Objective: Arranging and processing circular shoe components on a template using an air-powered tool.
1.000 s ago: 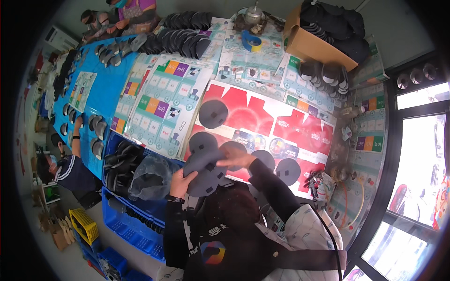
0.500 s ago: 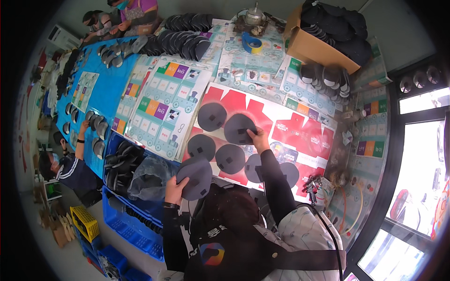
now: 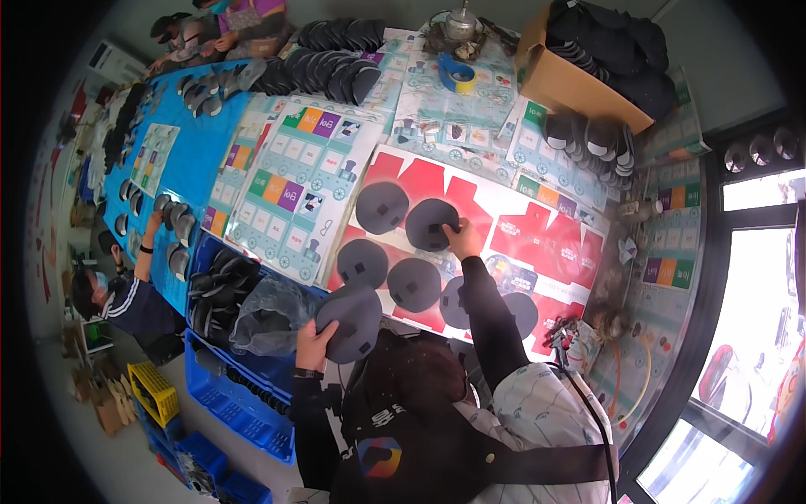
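The left grip (image 3: 312, 346) is closed on at least one dark grey piece (image 3: 351, 317) at the red-and-white sheet (image 3: 537, 227)'s near left corner. The right grip (image 3: 457, 228) pinches a grey disc (image 3: 426, 217)'s right edge over the sheet; near-round, its long axis is unclear, its square patch nearer the person.

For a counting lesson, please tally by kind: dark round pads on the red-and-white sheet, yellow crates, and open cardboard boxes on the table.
Dark round pads, including one the right hand touches: 6
Yellow crates: 1
Open cardboard boxes: 1
Total: 8
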